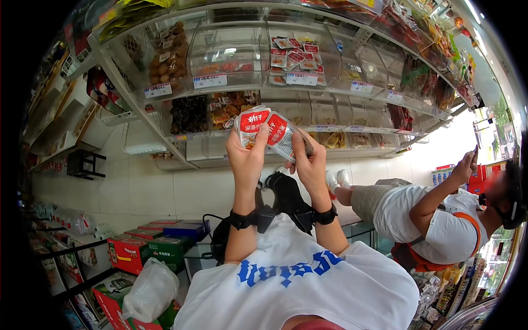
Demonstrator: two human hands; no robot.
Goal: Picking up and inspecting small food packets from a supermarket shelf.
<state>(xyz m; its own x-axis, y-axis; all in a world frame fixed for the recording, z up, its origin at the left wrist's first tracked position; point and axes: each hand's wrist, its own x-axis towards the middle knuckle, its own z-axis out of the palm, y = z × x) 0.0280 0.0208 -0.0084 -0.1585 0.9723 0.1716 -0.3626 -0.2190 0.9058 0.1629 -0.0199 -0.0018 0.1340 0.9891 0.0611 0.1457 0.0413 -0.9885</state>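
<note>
Several small red and white snack packets (280,134) are fanned out in front of me between both hands. My left hand (247,154) pinches the packets on the left side, its thumb across their front. On the right side, my right hand (307,159) grips more of them, thumb on the printed face and fingers behind. Just beyond the hands stands a shelf rack of clear plastic bins. One upper bin holds similar red and white packets (295,57); the bin (227,45) to its left has a few red packets low down.
Bagged brown snacks (169,57) and dark packs (189,115) fill bins at the left. Another person (425,218) stands close on my right. A black stool (86,164), drinks cartons (128,251) and a white plastic bag (152,291) are to the left.
</note>
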